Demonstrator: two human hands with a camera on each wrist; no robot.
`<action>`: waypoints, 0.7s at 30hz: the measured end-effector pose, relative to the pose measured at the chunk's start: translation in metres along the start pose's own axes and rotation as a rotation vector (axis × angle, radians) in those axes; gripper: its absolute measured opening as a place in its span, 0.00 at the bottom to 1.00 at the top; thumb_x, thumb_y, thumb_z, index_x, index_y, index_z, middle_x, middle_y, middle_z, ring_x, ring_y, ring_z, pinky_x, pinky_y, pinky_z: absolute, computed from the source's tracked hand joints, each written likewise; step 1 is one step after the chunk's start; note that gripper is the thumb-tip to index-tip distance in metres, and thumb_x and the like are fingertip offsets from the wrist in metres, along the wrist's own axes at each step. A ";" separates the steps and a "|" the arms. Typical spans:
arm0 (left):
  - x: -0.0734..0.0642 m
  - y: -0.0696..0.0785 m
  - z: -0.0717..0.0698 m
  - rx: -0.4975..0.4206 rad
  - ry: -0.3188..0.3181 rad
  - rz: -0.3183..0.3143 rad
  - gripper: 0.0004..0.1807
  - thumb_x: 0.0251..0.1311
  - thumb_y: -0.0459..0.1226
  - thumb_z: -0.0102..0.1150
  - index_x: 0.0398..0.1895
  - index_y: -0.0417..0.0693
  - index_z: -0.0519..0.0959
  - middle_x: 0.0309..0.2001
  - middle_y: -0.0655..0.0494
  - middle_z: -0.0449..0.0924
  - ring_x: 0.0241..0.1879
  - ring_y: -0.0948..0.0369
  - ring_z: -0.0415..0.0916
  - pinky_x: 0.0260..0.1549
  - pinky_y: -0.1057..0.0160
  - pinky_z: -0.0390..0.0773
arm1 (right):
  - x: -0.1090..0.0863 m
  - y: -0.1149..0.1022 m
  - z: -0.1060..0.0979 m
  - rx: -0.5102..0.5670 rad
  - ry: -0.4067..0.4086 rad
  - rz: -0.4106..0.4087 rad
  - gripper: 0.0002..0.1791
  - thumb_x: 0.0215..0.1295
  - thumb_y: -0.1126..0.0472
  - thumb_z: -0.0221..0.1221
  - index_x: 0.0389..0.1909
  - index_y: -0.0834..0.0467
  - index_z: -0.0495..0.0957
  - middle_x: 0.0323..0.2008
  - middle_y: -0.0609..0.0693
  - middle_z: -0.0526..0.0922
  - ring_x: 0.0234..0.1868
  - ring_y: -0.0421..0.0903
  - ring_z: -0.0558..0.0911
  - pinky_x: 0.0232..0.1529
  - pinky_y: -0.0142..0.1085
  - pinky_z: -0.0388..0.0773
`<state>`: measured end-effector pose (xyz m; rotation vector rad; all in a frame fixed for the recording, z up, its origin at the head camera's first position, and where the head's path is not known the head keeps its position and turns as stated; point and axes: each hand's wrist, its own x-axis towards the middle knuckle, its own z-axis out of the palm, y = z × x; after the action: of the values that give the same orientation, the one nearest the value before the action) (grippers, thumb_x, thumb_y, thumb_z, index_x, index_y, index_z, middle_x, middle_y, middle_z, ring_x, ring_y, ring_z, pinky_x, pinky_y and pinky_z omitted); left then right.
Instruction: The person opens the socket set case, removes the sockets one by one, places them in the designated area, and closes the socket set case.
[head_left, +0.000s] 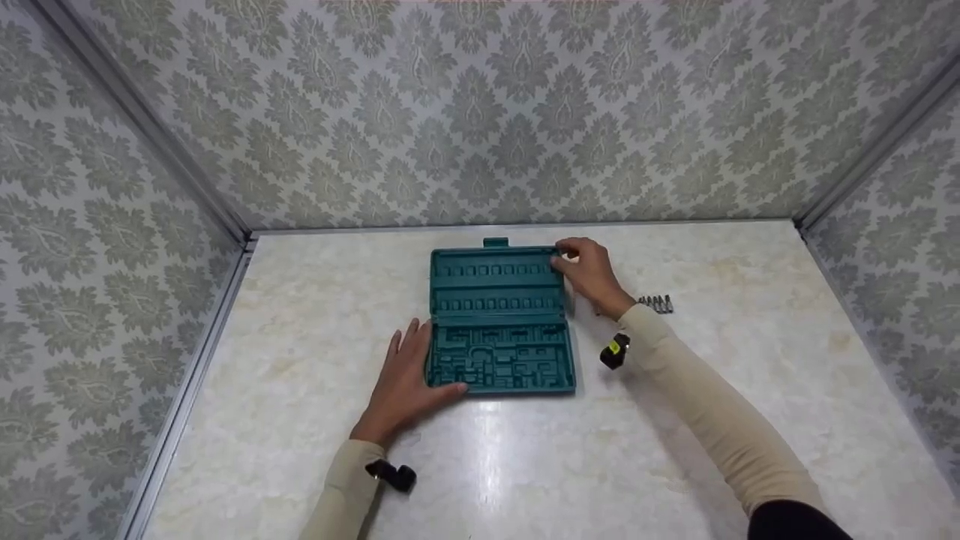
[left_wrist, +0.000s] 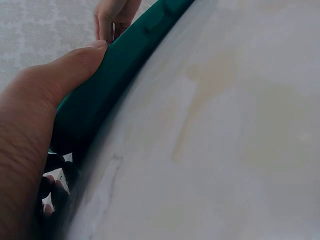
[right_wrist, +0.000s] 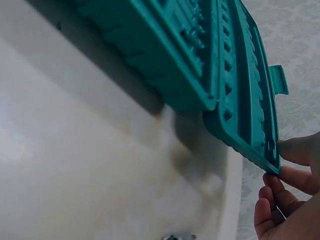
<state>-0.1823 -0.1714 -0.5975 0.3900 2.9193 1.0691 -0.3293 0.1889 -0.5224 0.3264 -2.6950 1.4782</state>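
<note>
A teal plastic tool case (head_left: 498,282) lies opened out on the table, its lid toward the back wall. Slots line the lid, and the base (head_left: 517,391) has moulded recesses; I see no tools in them. At the base's front left corner rests my left hand (head_left: 405,382), fingers spread along the left side. Its thumb (left_wrist: 77,70) touches the front rim. My right hand (right_wrist: 295,202) pinches the lid's far right corner between thumb and fingers. In the right wrist view the lid is tilted, its corner off the table.
Several small metal pieces (head_left: 658,304) stand in a row on the table, right of the case and partly behind my right wrist. A patterned back wall (head_left: 480,112) rises behind the table (head_left: 315,315), with side walls left and right.
</note>
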 end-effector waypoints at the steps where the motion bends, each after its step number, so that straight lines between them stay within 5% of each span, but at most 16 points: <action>1: -0.001 0.000 0.000 -0.002 0.000 -0.004 0.73 0.52 0.75 0.73 0.93 0.53 0.48 0.91 0.49 0.46 0.90 0.51 0.36 0.87 0.45 0.36 | -0.001 -0.002 -0.001 0.001 0.007 -0.018 0.22 0.82 0.64 0.62 0.69 0.70 0.80 0.64 0.67 0.82 0.62 0.61 0.79 0.64 0.55 0.77; 21: -0.003 0.001 0.001 -0.006 -0.009 -0.055 0.74 0.51 0.80 0.67 0.93 0.61 0.44 0.91 0.54 0.42 0.90 0.52 0.31 0.87 0.42 0.38 | -0.032 -0.029 -0.025 0.078 0.064 -0.141 0.20 0.80 0.61 0.66 0.68 0.63 0.84 0.63 0.60 0.84 0.63 0.64 0.80 0.58 0.48 0.78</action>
<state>-0.1787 -0.1705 -0.5980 0.3112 2.8996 1.0656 -0.2938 0.1997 -0.4894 0.4548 -2.5131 1.5283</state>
